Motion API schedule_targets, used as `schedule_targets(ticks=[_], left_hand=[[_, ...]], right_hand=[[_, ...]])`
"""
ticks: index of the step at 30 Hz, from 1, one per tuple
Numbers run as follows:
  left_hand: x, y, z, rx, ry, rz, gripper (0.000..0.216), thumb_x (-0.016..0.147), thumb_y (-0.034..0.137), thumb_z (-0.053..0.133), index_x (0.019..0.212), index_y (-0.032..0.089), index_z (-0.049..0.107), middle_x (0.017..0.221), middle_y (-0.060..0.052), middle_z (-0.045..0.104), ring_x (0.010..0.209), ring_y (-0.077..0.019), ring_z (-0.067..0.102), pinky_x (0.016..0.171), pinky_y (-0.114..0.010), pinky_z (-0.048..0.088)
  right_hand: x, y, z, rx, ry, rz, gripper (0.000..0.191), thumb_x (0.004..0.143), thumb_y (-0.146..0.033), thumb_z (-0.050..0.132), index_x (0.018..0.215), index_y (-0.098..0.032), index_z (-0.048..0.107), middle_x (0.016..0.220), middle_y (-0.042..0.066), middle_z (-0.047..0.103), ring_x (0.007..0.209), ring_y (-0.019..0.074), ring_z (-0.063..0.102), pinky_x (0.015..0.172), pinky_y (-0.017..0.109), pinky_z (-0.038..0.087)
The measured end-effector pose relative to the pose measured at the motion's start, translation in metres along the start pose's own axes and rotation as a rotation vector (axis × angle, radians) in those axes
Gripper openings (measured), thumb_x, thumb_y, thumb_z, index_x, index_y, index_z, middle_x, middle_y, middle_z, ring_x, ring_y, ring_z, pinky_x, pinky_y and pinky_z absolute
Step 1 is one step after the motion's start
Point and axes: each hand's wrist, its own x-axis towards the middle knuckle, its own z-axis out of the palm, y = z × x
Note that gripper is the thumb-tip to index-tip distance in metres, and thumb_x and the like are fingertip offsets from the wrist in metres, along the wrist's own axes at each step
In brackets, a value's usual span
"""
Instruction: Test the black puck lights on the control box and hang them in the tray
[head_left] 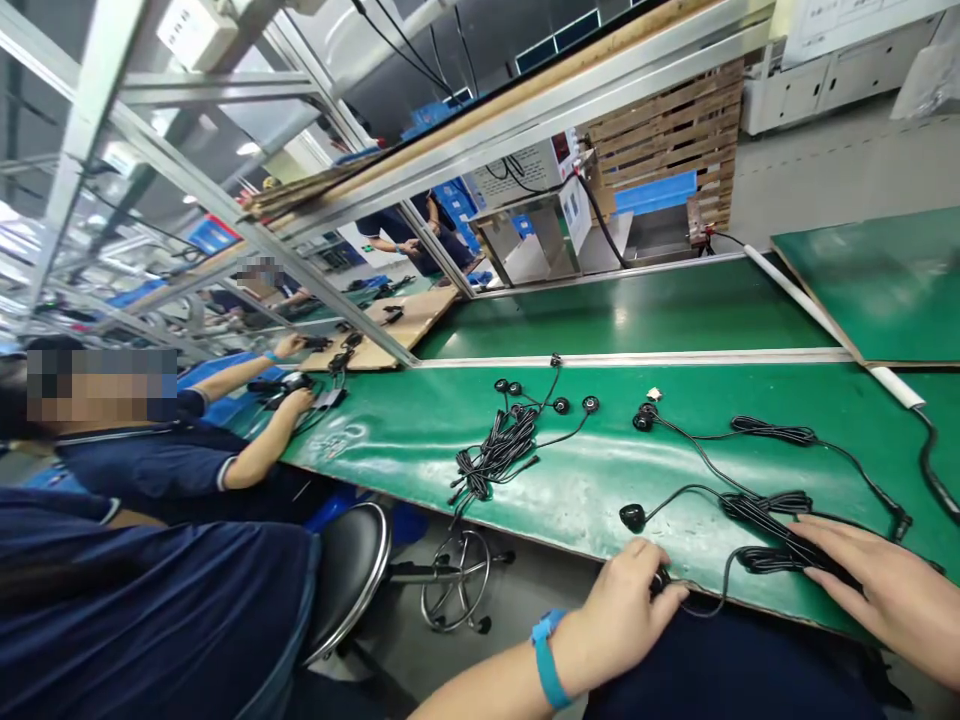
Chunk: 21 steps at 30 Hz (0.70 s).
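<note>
At the bench's front edge my left hand (628, 605), with a blue band at the wrist, pinches a small black round cable head (658, 582). A thin black cable runs from it to the right. My right hand (881, 585) is closed around a coiled black cable bundle (802, 540) on the green bench top. Just beyond my left hand lies another black round cable head (632, 516), joined to a cable. Farther back, a third black head (643, 417) has a tied cable coil (772, 430) trailing to the right.
A tangled pile of black cables (499, 450) lies left of centre on the green bench (585, 480). A small pale piece (654, 394) sits behind. Co-workers sit at left, one handling black parts. A round black stool (349, 570) stands beside the bench; a metal frame (345, 310) rises behind.
</note>
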Motion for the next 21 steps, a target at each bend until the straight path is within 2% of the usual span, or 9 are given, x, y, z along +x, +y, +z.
schedule_targets(ticks=[3,6,10,14,17,19,21], left_hand=[[0.022,-0.024,-0.005,0.036,0.113,0.019,0.018,0.089,0.028,0.07,0.103,0.021,0.061,0.098,-0.007,0.066,0.089,-0.022,0.065,0.083,-0.037,0.053],[0.04,-0.042,-0.014,0.07,0.201,0.062,0.015,0.093,0.032,0.064,0.103,0.021,0.06,0.097,-0.007,0.066,0.09,-0.0232,0.065,0.083,-0.039,0.054],[0.054,-0.053,-0.026,0.157,0.212,0.095,0.02,0.095,0.042,0.061,0.102,0.023,0.06,0.096,-0.008,0.066,0.087,-0.0245,0.066,0.081,-0.041,0.055],[0.07,-0.045,-0.041,0.26,0.232,0.126,0.026,0.097,0.049,0.057,0.097,0.023,0.06,0.09,-0.006,0.065,0.08,-0.0235,0.065,0.076,-0.038,0.053],[0.107,-0.034,-0.052,0.292,0.309,0.142,0.03,0.099,0.05,0.051,0.095,0.022,0.06,0.086,-0.006,0.065,0.079,-0.0227,0.063,0.077,-0.037,0.052],[0.144,-0.028,-0.058,0.302,0.347,0.107,0.031,0.1,0.05,0.049,0.096,0.021,0.061,0.09,-0.009,0.067,0.083,-0.0233,0.064,0.081,-0.037,0.051],[0.183,-0.025,-0.06,0.313,0.32,-0.007,0.033,0.098,0.05,0.052,0.098,0.019,0.061,0.098,-0.012,0.069,0.092,-0.0255,0.065,0.086,-0.038,0.049]], right_hand=[[0.006,-0.016,-0.008,0.044,0.0,-0.008,0.041,0.101,-0.04,0.053,0.138,-0.027,0.064,0.14,0.008,0.064,0.125,0.0302,0.063,0.104,0.045,0.056],[0.019,-0.036,-0.028,0.125,-0.079,0.015,0.038,0.104,-0.035,0.047,0.134,-0.024,0.067,0.134,0.01,0.067,0.125,0.0281,0.062,0.107,0.045,0.053],[0.034,-0.05,-0.052,0.131,-0.151,0.083,0.033,0.105,-0.03,0.044,0.124,-0.021,0.07,0.116,0.012,0.072,0.112,0.0281,0.065,0.1,0.047,0.052],[0.042,-0.049,-0.058,0.094,-0.01,0.141,0.029,0.106,-0.034,0.046,0.114,-0.019,0.07,0.106,0.013,0.071,0.104,0.0284,0.062,0.096,0.047,0.05],[0.057,-0.044,-0.052,0.054,0.076,0.16,0.026,0.105,-0.034,0.048,0.11,-0.018,0.068,0.108,0.013,0.069,0.104,0.0279,0.06,0.096,0.046,0.048],[0.073,-0.042,-0.046,0.017,0.027,0.175,0.023,0.103,-0.035,0.054,0.11,-0.018,0.068,0.108,0.013,0.068,0.105,0.0284,0.059,0.096,0.045,0.047],[0.089,-0.044,-0.04,-0.01,-0.065,0.194,0.023,0.1,-0.036,0.061,0.11,-0.018,0.069,0.108,0.012,0.068,0.106,0.0289,0.059,0.095,0.044,0.046]])
